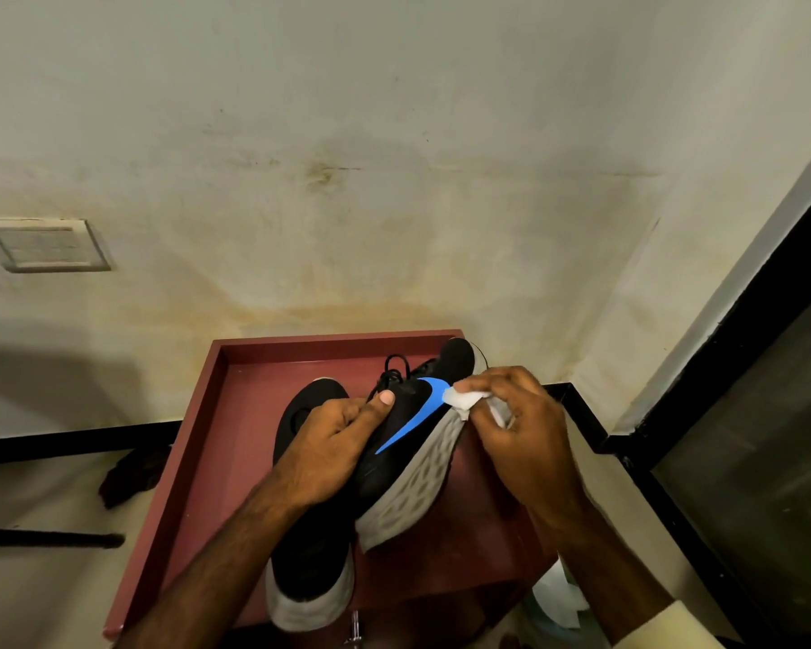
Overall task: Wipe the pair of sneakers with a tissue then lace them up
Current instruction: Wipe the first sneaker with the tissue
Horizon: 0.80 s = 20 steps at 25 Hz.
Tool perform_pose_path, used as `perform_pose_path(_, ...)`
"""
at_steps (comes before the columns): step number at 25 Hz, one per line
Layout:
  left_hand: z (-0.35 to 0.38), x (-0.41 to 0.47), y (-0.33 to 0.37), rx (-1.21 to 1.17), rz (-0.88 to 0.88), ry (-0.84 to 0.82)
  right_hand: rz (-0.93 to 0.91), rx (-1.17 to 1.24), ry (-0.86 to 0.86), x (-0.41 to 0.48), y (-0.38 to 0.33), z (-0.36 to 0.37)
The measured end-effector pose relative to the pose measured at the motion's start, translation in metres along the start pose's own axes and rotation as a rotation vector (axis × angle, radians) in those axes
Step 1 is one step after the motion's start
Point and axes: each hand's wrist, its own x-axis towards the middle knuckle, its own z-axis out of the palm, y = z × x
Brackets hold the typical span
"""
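Maroon tray (338, 338) near wall (394, 133) | left hand (333, 442) grips tilted sneaker (389, 470) | right hand (525, 423) pinches tissue (462, 398) at sole edge

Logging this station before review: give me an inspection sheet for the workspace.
Surface: red tray with raised rim, both shoes over it.
Job's things: held sneaker tilted, sole rightward; second sneaker lying on tray; tissue against held sneaker's side; black laces bunched at its top.
Clutter: white paper below tray's right corner; dark cloth on floor, left.
Hands: left hand grips held sneaker; right hand pinches tissue.
Cables: nothing seen.
Surroundings: stained wall, wall plate left, black-framed glass right.
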Motion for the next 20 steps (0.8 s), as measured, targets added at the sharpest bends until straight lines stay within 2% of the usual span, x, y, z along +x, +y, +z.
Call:
perform_pose_path(3,-0.004,0.0,-0.002,0.006,0.001,-0.006,-0.093,0.003,-0.075,-0.008,-0.009,0.003)
perform_pose_path(7,-0.002,-0.004,0.001,0.013,0.034,-0.042,0.08,-0.032,0.038,0.013,0.004,-0.002)
perform_pose_path(11,0.003,-0.008,0.001,0.094,0.056,-0.03,0.034,-0.062,-0.045,-0.001,0.002,0.006)
perform_pose_path(16,0.01,-0.009,0.002,0.188,0.087,-0.043,0.144,-0.056,0.052,0.01,0.01,0.003)
perform_pose_path(20,0.01,-0.011,0.0,0.152,0.081,-0.033,0.047,-0.037,-0.068,-0.005,0.003,0.01)
